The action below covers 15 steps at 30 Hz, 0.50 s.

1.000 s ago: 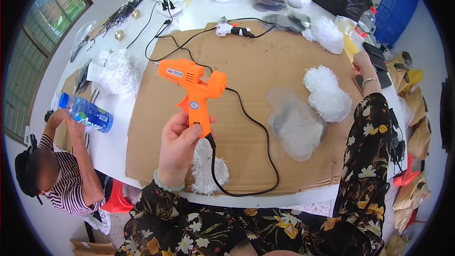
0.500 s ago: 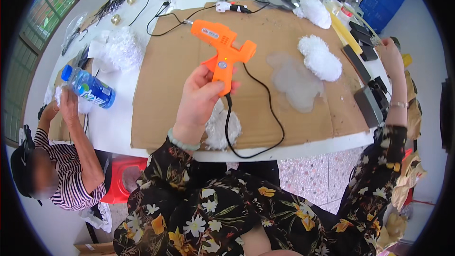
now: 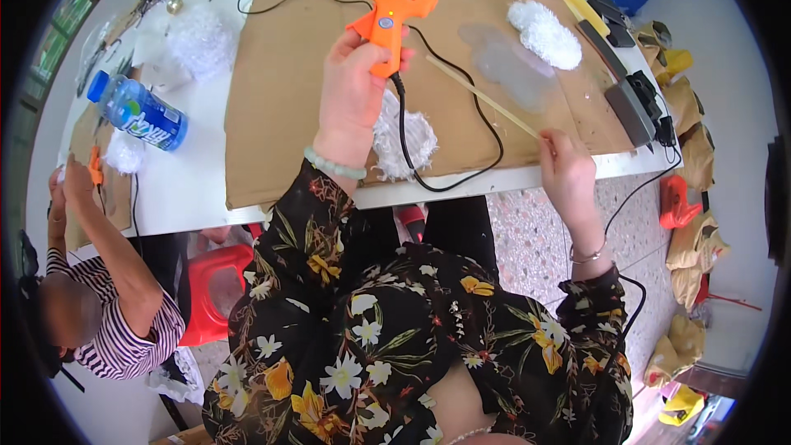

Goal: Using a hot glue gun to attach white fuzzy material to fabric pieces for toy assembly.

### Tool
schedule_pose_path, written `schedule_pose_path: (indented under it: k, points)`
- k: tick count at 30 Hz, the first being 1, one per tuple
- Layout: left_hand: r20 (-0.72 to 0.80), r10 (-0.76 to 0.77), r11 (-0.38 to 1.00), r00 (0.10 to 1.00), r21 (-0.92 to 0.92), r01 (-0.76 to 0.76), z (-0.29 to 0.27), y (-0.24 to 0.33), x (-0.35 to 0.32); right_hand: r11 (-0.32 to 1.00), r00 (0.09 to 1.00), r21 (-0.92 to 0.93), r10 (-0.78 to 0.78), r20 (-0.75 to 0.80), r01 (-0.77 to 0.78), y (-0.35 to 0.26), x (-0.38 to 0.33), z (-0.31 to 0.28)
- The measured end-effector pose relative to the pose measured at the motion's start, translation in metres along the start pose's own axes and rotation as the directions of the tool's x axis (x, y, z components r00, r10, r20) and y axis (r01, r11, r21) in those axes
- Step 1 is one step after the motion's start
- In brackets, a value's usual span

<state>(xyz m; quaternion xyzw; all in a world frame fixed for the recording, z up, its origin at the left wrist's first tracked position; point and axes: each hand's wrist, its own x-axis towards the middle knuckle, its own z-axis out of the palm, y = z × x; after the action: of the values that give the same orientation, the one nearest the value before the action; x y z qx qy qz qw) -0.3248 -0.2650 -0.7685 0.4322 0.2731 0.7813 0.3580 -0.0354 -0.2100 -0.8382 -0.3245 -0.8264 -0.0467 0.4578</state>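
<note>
My left hand (image 3: 354, 86) is wrapped round the handle of an orange hot glue gun (image 3: 387, 4), held above the cardboard with its nozzle toward the upper left. A black cord loops from the handle's base. My right hand (image 3: 568, 169) pinches one end of a long, thin, pale yellow glue stick (image 3: 490, 105). The stick slants up and left, its far tip below the gun's rear end and apart from it. Beneath my left wrist lies a white fluffy piece (image 3: 408, 140), partly hidden by that wrist and the cord.
Brown cardboard (image 3: 288, 107) covers the table's middle. Another fluffy white piece (image 3: 544, 33) lies beside a grey flat patch (image 3: 507, 70). A blue-capped bottle (image 3: 140, 111) stands at left, near a co-worker's hands (image 3: 74, 181). A grey box (image 3: 630, 111) sits at the right edge.
My right hand has come from the table's far right edge toward the middle, bringing the glue stick. My left hand keeps the glue gun. The view has shifted, so the table appears higher.
</note>
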Motion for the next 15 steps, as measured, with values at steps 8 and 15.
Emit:
schedule_pose_path:
  k: [8, 15]
  points:
    - [-0.022, -0.005, 1.0, 1.0, -0.007, 0.005, 0.003, 0.008, 0.001, 0.981, 0.997, -0.18, -0.064, 0.033, 0.069, -0.028, 0.033, 0.022]
    - [-0.092, -0.022, 0.995, 0.996, 0.093, 0.03, 0.031, 0.006, 0.025, 0.955, 0.971, -0.191, -0.205, 0.119, 0.225, -0.011, 0.111, 0.045]
